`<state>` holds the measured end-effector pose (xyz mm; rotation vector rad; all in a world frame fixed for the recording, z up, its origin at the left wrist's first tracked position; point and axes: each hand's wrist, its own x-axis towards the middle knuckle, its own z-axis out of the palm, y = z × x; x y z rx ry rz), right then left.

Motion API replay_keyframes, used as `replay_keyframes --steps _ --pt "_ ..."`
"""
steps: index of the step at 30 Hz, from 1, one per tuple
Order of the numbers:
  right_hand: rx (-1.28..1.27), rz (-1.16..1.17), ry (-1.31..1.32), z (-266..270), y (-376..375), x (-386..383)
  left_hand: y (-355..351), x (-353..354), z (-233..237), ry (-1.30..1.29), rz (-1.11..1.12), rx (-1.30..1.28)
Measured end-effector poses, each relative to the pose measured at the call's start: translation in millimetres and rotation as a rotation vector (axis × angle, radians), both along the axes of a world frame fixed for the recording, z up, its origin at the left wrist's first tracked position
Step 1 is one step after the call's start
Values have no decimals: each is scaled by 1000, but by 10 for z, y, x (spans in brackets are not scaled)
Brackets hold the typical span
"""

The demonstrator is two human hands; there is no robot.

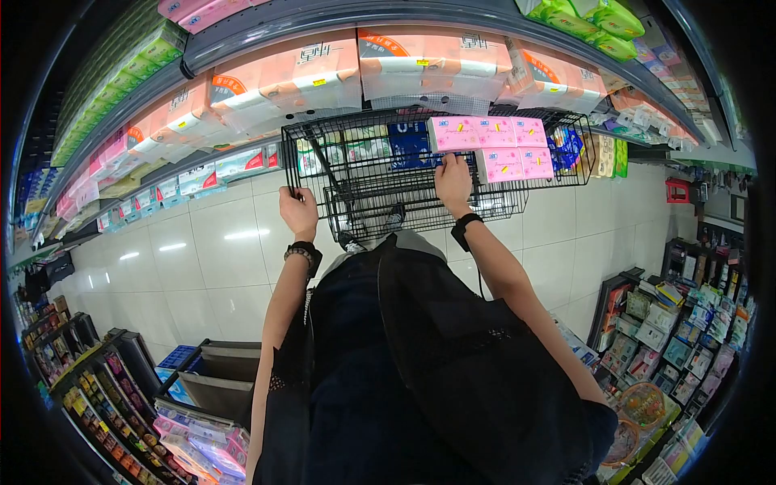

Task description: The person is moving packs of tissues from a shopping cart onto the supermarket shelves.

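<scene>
My left hand [299,213] is closed around the near left corner of a black wire basket [356,194]. Farther right, my right hand [453,184] reaches over the basket's near side with its fingers curled; what they hold, if anything, is hidden. Just beyond its fingertips lie pink tissue packs [495,134], stacked in the right half of the basket. A dark blue pack [409,144] shows through the wires left of them, and another blue pack [567,150] is at the right end. Each wrist has a black band.
Shelves with large peach-coloured tissue packs [283,77] run behind the basket. My shoes [394,218] stand on the tiled floor [218,242] beneath it. Behind me are a rack of small goods [113,396] at lower left and shelves of packaged items [679,347] at lower right.
</scene>
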<state>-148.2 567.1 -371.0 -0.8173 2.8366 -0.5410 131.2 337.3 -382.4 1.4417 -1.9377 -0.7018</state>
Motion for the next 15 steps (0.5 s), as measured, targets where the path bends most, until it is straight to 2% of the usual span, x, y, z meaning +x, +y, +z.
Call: replay_keyframes --steps 15 --pt "6 -7 1 20 -8 8 11 -6 46 -2 1 15"
